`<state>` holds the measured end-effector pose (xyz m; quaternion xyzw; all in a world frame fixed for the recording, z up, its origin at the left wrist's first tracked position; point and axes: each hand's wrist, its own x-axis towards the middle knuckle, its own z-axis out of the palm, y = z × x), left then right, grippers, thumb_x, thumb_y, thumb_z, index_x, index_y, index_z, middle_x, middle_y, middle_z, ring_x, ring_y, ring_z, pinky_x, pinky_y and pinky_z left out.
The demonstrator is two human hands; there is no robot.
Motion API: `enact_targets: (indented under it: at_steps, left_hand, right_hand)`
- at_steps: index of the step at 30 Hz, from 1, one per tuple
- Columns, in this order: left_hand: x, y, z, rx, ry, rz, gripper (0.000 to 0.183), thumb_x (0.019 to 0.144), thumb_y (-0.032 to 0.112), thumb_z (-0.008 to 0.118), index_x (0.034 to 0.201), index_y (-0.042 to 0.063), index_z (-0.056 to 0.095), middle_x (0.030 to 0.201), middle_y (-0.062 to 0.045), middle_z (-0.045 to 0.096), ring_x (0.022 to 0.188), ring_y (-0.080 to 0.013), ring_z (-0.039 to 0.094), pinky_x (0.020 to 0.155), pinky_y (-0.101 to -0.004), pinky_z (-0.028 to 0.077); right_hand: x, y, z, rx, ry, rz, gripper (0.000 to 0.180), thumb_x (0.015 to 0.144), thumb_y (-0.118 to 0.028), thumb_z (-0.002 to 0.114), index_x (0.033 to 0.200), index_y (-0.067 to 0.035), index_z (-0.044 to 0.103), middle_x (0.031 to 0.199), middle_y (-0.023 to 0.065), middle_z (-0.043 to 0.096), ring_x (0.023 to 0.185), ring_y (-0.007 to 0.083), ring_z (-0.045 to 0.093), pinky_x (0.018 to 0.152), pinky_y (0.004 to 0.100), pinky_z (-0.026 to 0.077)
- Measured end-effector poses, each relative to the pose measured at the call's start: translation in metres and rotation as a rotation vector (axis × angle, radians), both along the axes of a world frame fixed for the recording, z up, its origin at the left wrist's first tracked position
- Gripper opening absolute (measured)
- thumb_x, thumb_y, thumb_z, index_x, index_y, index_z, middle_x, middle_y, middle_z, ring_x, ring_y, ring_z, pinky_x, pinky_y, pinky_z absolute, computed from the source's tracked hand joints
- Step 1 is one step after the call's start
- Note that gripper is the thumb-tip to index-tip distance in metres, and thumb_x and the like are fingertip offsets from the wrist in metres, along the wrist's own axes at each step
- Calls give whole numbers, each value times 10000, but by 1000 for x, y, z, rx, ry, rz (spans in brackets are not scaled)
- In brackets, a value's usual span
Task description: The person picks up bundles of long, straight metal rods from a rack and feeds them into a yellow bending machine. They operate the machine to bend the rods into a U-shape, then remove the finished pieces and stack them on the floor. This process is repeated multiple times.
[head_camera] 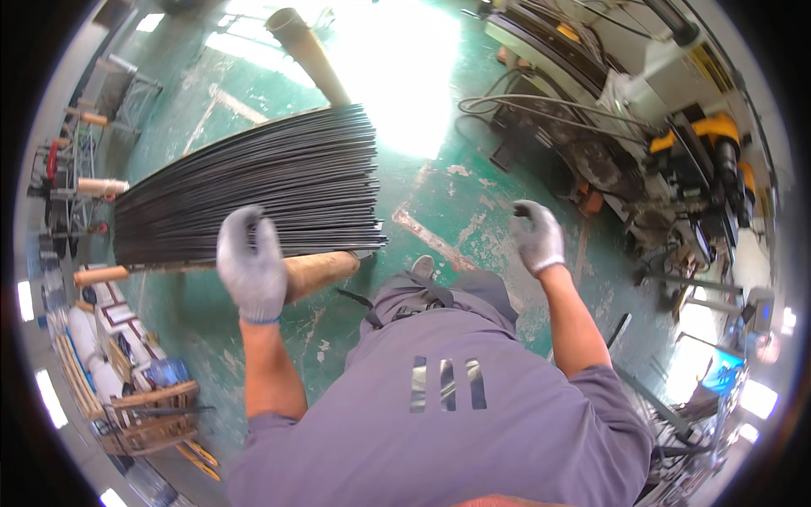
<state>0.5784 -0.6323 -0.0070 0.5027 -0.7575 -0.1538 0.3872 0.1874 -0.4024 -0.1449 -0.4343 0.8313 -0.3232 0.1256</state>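
My left hand (252,269), in a pale work glove with a blue cuff edge, is at the near side of a broad bundle of thin black rods (253,184). Its fingers are curled with a gap to the thumb, and nothing shows in them. Whether it touches the rods cannot be told. Behind that wrist, a brown cylindrical post (323,271) sticks out beside the bundle. My right hand (538,236), gloved as well, hangs over the green floor with bent fingers and thumb apart, holding nothing. The rods' ends form an uneven edge facing the middle.
Another brown post (307,54) rises at the bundle's far side. Machinery (570,146) with looping cables (507,101) stands at the right. Wooden crate pieces (152,418) and a blue water jug (168,372) lie at lower left. The green floor (437,215) has worn paint lines.
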Motion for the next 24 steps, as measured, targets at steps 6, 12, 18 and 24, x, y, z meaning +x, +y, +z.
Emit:
enact_targets:
  at_steps: [6, 12, 18, 24]
  left_hand:
    - [40, 12, -35, 60, -354, 192, 110, 950, 22, 679, 1050, 3, 723, 977, -161, 731, 901, -340, 698, 857, -408, 565]
    - [-7, -19, -23, 217, -359, 253, 154, 916, 50, 718, 1067, 35, 737, 1012, -173, 742, 927, -357, 719, 840, -422, 578]
    - [-12, -32, -21, 397, -456, 369, 206, 834, 23, 736, 1040, 14, 737, 981, -204, 735, 918, -413, 709, 841, -477, 566]
    - [-19, -44, -20, 442, -454, 463, 206, 813, -3, 706, 1018, 13, 723, 962, -186, 724, 891, -407, 696, 812, -470, 559]
  right_hand:
    - [51, -188, -66, 160, -65, 418, 368, 885, -205, 776, 1227, -93, 700, 1192, 137, 750, 1186, 347, 676, 1005, 454, 545]
    - [81, -348, -155, 169, 120, 679, 475, 877, -266, 802, 1288, -88, 646, 1180, 162, 735, 1150, 371, 677, 994, 480, 544]
    - [98, -499, -207, 408, 317, 736, 646, 863, -367, 838, 1368, -48, 590, 1270, 224, 683, 1218, 380, 642, 1043, 484, 513]
    - [122, -557, -272, 483, 380, 689, 636, 879, -405, 837, 1336, -25, 612, 1288, 216, 690, 1193, 381, 665, 1025, 477, 526]
